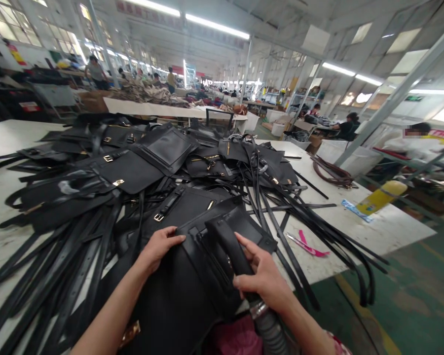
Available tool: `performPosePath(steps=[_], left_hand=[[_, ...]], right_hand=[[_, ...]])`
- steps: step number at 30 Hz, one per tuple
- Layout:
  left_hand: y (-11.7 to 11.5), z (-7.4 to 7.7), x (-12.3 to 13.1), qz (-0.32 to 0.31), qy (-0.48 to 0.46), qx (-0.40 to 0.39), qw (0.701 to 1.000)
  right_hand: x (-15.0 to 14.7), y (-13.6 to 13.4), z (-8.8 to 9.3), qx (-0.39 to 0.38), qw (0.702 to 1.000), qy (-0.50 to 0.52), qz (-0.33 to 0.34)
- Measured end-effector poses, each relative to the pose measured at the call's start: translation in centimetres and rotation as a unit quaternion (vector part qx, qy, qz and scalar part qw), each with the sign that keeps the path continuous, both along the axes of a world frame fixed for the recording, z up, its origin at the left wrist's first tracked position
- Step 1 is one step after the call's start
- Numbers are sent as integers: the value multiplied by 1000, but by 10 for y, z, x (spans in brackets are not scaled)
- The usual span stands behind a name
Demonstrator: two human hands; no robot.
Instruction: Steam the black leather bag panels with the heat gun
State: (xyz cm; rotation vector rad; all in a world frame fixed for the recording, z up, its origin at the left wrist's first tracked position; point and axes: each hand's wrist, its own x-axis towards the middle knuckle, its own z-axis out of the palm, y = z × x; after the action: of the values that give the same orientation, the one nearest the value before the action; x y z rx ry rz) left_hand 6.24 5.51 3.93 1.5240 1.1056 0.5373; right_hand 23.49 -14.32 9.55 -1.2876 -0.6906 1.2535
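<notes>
A black leather bag panel (192,276) with a front pocket lies in front of me at the near edge of a white table (388,231). My left hand (159,246) rests flat on the panel's upper left, fingers stretched out. My right hand (264,278) is closed around a black nozzle (229,244) joined to a grey ribbed hose (270,330), and the nozzle's tip sits on the panel's pocket. A big heap of black bag pieces (133,167) with gold buckles and long black straps (318,231) covers the table beyond.
Pink snips (309,245) lie on the table to the right of the panel. A yellow bottle (381,197) lies near the table's right corner, with brown straps (333,175) behind it. Further tables and seated workers fill the hall. Green floor lies at the right.
</notes>
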Motion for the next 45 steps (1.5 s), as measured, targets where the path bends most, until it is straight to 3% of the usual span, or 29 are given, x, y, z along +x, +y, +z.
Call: performPosePath(steps=[3,5,9,13,17,21,26,34,37,40,43,45], left_hand=[[-3,1,2,-71,-54,-171,981],[-4,2,5,-69,-55,-220,971],[-7,-2,13,-34,-60,-217,974],[-13,-12,14,-12,-77,-209,975],[-19,-16,12,-6,-101,-196,975],[-24,-18,10,-20,-124,-195,973],[-24,-20,9,-13,-142,-207,968],[-24,-19,6,-15,-148,-234,961],[-20,-19,7,-34,-112,-189,975],[-14,-16,9,-28,-23,-10,999],[-10,-10,15,-30,73,208,975],[-8,-8,20,-57,109,211,970]], right_hand=[[-7,-2,-13,-6,999,33,0],[-10,-5,-19,-6,999,40,-24],[-14,-19,-15,-12,998,38,-55],[-20,-30,-9,-22,998,47,-26],[-31,-18,-15,-21,998,67,-1],[-45,-5,-18,-1,999,33,-20],[-53,-17,-13,-9,999,39,-18],[-30,-9,-21,7,991,-66,-112],[-23,-21,-22,-7,993,-58,-100],[-21,-35,-24,-18,995,-48,-91],[-21,-43,-28,-24,994,-52,-94],[-23,-45,-32,-26,993,-58,-98]])
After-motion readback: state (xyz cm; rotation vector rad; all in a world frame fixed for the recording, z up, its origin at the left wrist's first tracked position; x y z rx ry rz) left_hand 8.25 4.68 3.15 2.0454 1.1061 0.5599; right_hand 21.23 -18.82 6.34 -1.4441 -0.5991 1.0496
